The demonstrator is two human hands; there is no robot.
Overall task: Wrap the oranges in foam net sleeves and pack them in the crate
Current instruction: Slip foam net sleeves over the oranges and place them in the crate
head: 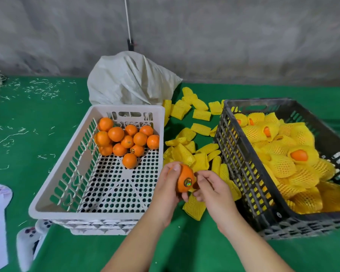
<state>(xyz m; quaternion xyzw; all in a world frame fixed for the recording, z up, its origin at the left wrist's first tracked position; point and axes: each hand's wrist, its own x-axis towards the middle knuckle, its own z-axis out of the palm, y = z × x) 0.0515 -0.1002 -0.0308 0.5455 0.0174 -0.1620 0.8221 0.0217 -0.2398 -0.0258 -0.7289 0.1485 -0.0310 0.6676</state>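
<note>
Orange fruit (pixel 185 178) — half hidden by gripping left hand (pixel 168 185).

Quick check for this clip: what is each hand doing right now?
Left hand: grips a bare orange.
Right hand: fingers curled beside the orange; whether it holds anything cannot be told.

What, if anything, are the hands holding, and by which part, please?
The left hand grips a bare orange around its side; whether the right hand holds anything cannot be told.
</note>
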